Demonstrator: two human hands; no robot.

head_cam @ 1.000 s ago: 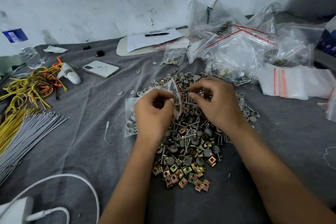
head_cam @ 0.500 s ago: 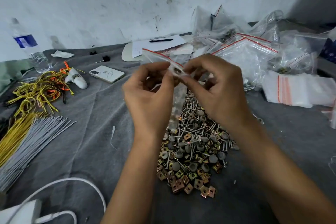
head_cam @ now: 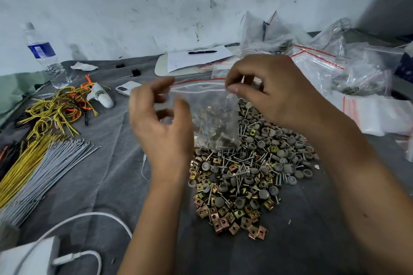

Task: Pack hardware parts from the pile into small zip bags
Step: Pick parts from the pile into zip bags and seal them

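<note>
Grey cloth covers the surface [head_cam: 89,174], which runs back to a scuffed white wall. Along its right edge lies a heap of filled zip bags [head_cam: 330,73], presumably finished ones set out of the way. At the centre spreads the pile [head_cam: 245,176] of screws, grey caps and brass clips, close under the hands so parts are within easy reach. Above it hangs one small zip bag [head_cam: 214,118], partly filled, its load sagging to the bottom. The right hand [head_cam: 274,91] pinches the bag's top right corner at the zip strip, taking its weight. The left hand [head_cam: 161,123] is blurred; its fingers [head_cam: 165,83] look loosely curled just beside the strip's left end, but I cannot tell whether they grip it. Judging by this hold, the seal is being closed.
</note>
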